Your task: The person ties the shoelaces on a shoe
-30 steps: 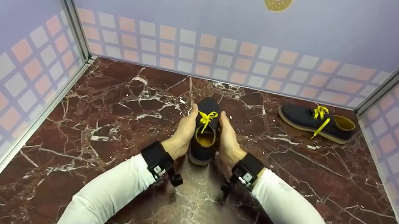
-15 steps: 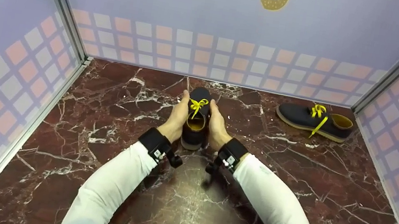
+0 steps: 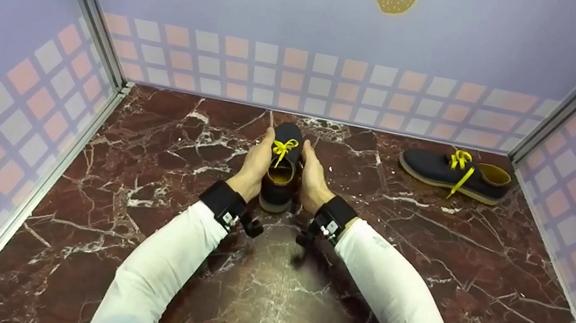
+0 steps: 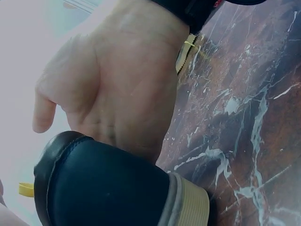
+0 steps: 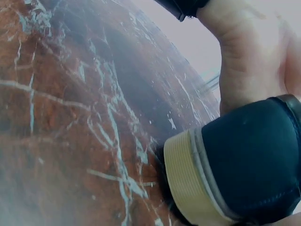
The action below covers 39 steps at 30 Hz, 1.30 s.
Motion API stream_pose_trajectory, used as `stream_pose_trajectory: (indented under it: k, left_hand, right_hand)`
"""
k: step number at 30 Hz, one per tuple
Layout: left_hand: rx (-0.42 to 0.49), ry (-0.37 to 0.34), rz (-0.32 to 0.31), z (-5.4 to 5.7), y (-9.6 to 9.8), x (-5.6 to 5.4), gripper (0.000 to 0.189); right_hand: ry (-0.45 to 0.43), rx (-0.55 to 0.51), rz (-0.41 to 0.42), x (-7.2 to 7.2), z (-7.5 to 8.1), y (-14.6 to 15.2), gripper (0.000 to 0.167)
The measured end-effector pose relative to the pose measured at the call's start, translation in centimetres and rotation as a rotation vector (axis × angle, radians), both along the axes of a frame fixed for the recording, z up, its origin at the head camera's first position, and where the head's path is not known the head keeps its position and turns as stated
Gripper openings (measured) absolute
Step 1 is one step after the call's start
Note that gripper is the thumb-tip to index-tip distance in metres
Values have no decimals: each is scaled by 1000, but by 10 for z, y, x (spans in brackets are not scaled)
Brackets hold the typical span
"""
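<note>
A dark navy shoe (image 3: 277,198) with a tied yellow lace (image 3: 284,148) stands on the marbled surface, toe toward the back wall. Along its left side lies my left hand (image 3: 251,170), fingers straight and thumb raised. My right hand (image 3: 314,180) is held the same way on the other side, a narrow gap showing between its palm and the shoe in the head view. Both wrist views look at the heel (image 4: 108,183) and its pale sole (image 5: 188,179). The fingers are mostly hidden behind the shoe there.
Near the back right corner a second navy shoe (image 3: 427,168) with yellow laces lies with its toe to the left. Lilac walls (image 3: 312,19) with a checked band enclose the dark red marbled surface (image 3: 188,162) at the back and both sides.
The shoe and both hands have shifted away from me, toward the back wall, and slightly left. Most of this came in the first half second. The second shoe stays in its place.
</note>
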<state>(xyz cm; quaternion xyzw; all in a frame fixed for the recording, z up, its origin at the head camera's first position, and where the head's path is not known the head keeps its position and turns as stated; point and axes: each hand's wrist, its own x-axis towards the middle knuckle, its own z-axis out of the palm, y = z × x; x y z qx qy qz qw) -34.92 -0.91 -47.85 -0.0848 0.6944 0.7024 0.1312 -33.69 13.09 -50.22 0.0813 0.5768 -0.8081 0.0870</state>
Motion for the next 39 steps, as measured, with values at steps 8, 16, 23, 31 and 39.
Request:
stream_pose_trajectory:
  k: [8, 16, 23, 31, 39]
  left_hand:
    - [-101, 249, 2, 18, 15, 22, 82]
    - [-204, 523, -151, 34, 27, 62, 72]
    - [-269, 514, -400, 26, 35, 90, 74]
    - [-387, 559, -607, 6, 42, 106, 67]
    - [-446, 572, -699, -6, 46, 114, 66]
  right_hand:
    - [31, 101, 9, -1, 6, 28, 78]
    - [136, 353, -72, -7, 26, 90, 72]
    - [163, 581, -137, -8, 36, 144, 78]
    - [195, 882, -166, -3, 45, 212, 91]
    - [299, 1417, -114, 3, 45, 293, 114]
